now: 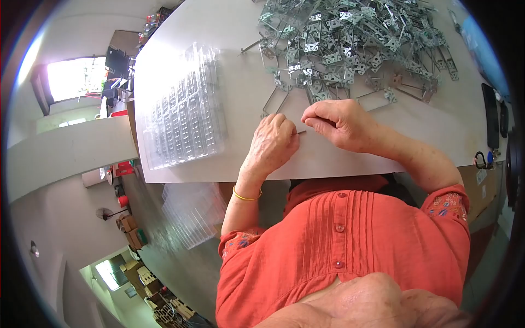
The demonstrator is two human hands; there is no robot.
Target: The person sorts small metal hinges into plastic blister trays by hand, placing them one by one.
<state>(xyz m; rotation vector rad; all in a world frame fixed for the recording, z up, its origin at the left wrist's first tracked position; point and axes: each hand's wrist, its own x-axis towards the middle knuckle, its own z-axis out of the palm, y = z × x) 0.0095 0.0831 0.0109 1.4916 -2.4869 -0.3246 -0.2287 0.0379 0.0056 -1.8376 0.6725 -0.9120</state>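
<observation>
My left hand [273, 141], with a yellow bangle at the wrist, is closed over a thin metal part [302, 132] whose dark end sticks out toward the right. Close beside it, my right hand [340, 124] is curled with thumb and index finger together; anything between them is too small to make out. Just beyond my left fingertips, a metal bracket with two long thin arms [276, 99] lies on the white table. A large tangled pile of similar metal brackets [350, 46] covers the far side of the table.
Clear plastic trays [188, 112] lie on the left of the white table [240, 164]. More clear trays [192, 213] are below the table edge. A black object [490, 116], a small cable [481, 159] and a blue bag [481, 46] are at the right.
</observation>
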